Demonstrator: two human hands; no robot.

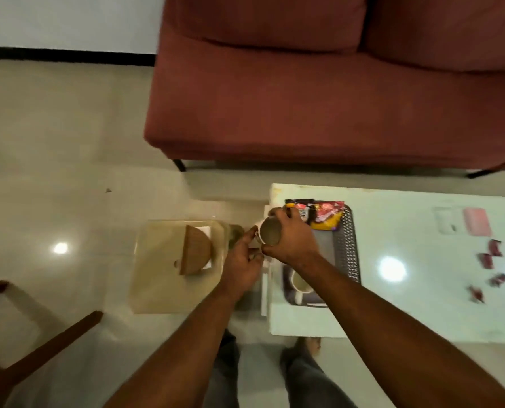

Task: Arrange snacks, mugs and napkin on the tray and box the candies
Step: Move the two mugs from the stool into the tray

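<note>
My right hand (294, 235) is shut on a white mug (267, 232), held in the air just left of the dark tray (348, 248) on the white table (422, 290). My left hand (243, 260) hovers beside the mug with its fingers apart and its fingertips near the rim. A second white mug (299, 284) stands on the tray's near end. Snack packets (324, 214) lie at the tray's far end. Several dark red candies (488, 267) are scattered on the table at the right. A pink box (476, 221) lies beyond them.
A small beige side table (157, 278) at the left carries a wooden half-round napkin holder (195, 250) with white napkins. A red sofa (333, 83) stands beyond the tables. A wooden chair frame (24, 348) is at the lower left. My legs are below.
</note>
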